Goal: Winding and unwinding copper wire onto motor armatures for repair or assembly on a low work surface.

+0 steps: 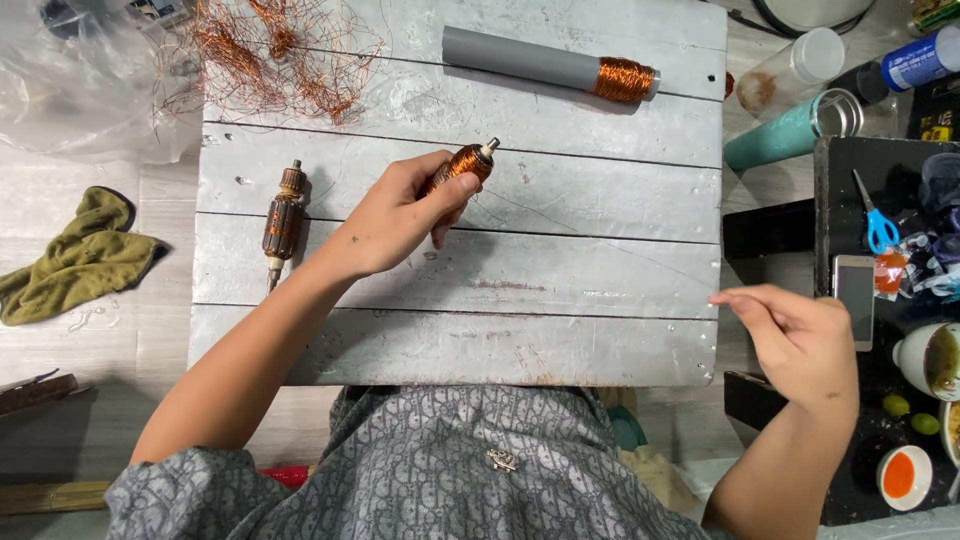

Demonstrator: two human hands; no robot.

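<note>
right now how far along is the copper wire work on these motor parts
Looks done: a grey tube carries a neat copper coil at one end, and a loose wire tangle lies at the board's far corner. In hand: the left hand grips a copper-wound rotor, while the right hand pinches at the board's edge; any wire there is too fine to see. Left: a second rotor lies untouched.

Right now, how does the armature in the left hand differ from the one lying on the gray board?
The held armature is gripped in the left hand, lifted and tilted up to the right; the lying armature rests untouched on the board, roughly upright in the picture. The held one's windings look bright copper; the lying one looks darker, with brown bands. Both are small wound rotors with a metal shaft.
</note>
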